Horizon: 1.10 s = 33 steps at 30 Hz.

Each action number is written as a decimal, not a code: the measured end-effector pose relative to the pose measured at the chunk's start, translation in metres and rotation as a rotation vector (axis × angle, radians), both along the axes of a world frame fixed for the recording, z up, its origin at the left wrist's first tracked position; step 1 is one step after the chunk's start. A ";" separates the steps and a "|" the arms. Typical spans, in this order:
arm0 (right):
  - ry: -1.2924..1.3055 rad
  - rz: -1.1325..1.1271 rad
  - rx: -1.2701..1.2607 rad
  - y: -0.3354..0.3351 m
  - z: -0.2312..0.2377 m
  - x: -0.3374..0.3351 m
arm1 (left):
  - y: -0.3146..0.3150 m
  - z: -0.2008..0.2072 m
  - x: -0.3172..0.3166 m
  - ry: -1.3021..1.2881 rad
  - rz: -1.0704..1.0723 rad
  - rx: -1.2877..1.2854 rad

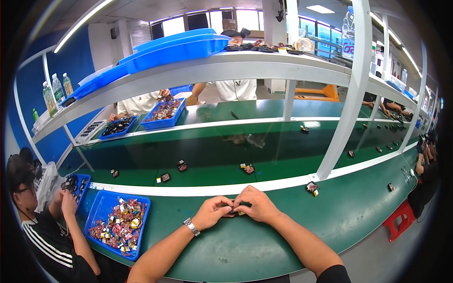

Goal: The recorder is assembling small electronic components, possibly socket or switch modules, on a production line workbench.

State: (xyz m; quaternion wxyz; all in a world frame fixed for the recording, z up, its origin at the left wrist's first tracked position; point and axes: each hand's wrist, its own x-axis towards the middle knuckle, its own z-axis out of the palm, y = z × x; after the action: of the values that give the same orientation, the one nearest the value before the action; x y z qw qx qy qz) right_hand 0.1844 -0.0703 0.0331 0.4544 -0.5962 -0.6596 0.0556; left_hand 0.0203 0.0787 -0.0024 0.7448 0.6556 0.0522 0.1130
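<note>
Fingertips of the left hand (214,210) and right hand (257,203) pinch together around a small dark part (232,213), just in from the far edge of the green surface (302,236), near the middle of the white rail (188,191) there. Both hands are nearly closed, with almost no gap between thumb and forefinger; the fingers cover most of the part, so I cannot tell which hand bears it or how firmly. A slip looks the likeliest trouble: with so little to grip, uneven pressure from the two thumbs could flick it out against the rail. Pressing at a poor angle might also bend or crack it.

The blue tray (147,221), heaped with small reddish parts (118,225), sits at the left end near the near edge, close beside the left forearm; an elbow swinging outward could nudge it and spill some. One loose part (312,187) lies by the rail to the right, where a sweeping sleeve might knock it.
</note>
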 end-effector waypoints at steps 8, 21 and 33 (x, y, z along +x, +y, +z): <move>0.079 0.088 -0.134 -0.005 0.007 0.003 | -0.001 0.004 0.000 0.039 -0.024 -0.059; -0.107 -0.097 0.016 -0.001 -0.001 -0.011 | -0.008 0.009 0.002 0.056 0.101 -0.131; -0.187 -0.132 0.075 0.002 -0.004 -0.018 | -0.007 0.006 0.003 -0.001 0.086 -0.156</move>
State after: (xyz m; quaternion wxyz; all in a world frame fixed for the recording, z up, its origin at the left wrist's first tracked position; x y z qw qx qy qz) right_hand 0.1667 -0.0687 0.0289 0.4153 -0.6236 -0.6600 -0.0549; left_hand 0.0229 0.0719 0.0037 0.7880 0.5928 0.0886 0.1409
